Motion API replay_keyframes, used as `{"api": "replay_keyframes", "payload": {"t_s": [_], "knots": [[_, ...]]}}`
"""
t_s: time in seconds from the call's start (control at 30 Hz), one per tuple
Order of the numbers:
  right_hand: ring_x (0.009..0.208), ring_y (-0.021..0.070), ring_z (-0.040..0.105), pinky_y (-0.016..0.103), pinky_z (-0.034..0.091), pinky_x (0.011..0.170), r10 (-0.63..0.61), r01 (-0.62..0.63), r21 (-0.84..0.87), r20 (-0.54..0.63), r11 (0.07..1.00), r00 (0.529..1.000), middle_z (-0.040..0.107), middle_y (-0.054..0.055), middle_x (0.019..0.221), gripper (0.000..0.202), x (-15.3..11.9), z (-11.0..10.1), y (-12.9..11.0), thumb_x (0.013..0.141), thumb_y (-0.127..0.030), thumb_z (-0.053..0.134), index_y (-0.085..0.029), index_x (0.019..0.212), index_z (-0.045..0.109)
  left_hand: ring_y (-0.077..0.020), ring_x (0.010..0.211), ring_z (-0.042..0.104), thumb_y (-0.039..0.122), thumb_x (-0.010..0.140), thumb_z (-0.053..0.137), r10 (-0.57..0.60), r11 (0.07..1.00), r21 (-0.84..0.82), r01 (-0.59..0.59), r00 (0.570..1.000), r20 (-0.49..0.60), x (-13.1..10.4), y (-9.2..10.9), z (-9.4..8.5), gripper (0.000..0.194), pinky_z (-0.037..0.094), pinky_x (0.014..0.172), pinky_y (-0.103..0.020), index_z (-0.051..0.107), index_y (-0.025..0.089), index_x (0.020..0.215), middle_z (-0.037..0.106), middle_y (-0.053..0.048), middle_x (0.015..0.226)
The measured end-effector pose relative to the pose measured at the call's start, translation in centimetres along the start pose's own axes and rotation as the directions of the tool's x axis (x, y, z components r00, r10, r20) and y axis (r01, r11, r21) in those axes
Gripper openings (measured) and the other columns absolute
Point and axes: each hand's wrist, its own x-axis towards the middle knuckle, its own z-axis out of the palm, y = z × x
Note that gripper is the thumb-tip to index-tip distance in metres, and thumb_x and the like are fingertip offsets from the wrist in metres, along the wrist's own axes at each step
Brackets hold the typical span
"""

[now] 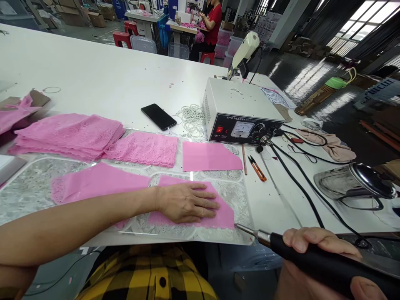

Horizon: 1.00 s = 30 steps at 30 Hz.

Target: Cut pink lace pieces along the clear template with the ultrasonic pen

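Flat across a pink fabric piece [223, 210] lies my left hand [189, 203], palm down with its fingers stretched out. My right hand [321, 254] is wrapped round a black-handled ultrasonic cutting pen [300, 254]. The pen's metal tip touches or nearly touches the lower right corner of that piece. Under my left forearm lies another pink piece [103, 181] with a lace end. Beyond my left hand a plain pink piece [211, 156] lies flat. Beside it are a pink lace piece [150, 148] and a stack of pink lace fabric [68, 135]. A marbled mat [240, 196] lies beneath.
A control box [243, 102] with a dial stands at the back; cables [300, 187] run from it along the right. Orange thread snips [258, 168], a black phone [158, 116], elastic loops [192, 121] and a glass mug [353, 183] lie around. A co-worker [212, 25] sits behind.
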Motion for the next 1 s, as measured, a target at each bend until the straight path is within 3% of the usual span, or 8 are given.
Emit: {"api": "replay_keyframes", "payload": {"t_s": [0.5, 0.7, 1.0], "knots": [[0.049, 0.0141, 0.047, 0.032, 0.037, 0.043, -0.028, 0.026, 0.025, 0.086, 0.999, 0.996, 0.054, 0.000, 0.064, 0.029, 0.26, -0.27, 0.00, 0.063, -0.046, 0.055, -0.018, 0.072, 0.061, -0.0235, 0.138, 0.041, 0.028, 0.097, 0.045, 0.013, 0.999, -0.028, -0.015, 0.997, -0.071, -0.02, 0.08, -0.01, 0.038, 0.022, 0.121, -0.042, 0.057, 0.022, 0.133, 0.054, -0.006, 0.140], [0.052, 0.0137, 0.046, 0.032, 0.037, 0.045, -0.015, 0.012, 0.036, 0.076, 0.999, 0.997, 0.054, 0.000, 0.068, 0.030, 0.03, -0.63, -0.12, 0.067, -0.047, 0.054, -0.019, 0.075, 0.061, -0.0237, 0.140, 0.039, 0.029, 0.098, 0.044, 0.010, 1.000, -0.020, -0.010, 0.999, -0.046, -0.07, 0.07, -0.08, 0.039, 0.020, 0.121, -0.042, 0.056, 0.021, 0.134, 0.051, -0.006, 0.143], [0.050, 0.0138, 0.048, 0.031, 0.038, 0.043, -0.060, 0.047, 0.087, 0.152, 0.995, 0.987, 0.055, 0.001, 0.068, 0.030, 0.23, -0.60, 0.44, 0.068, -0.044, 0.052, -0.017, 0.078, 0.062, -0.0232, 0.141, 0.036, 0.029, 0.098, 0.043, -0.018, 0.999, -0.038, 0.018, 1.000, 0.002, 0.00, 0.09, -0.10, 0.039, 0.017, 0.122, -0.042, 0.055, 0.023, 0.135, 0.049, -0.005, 0.145]]}}
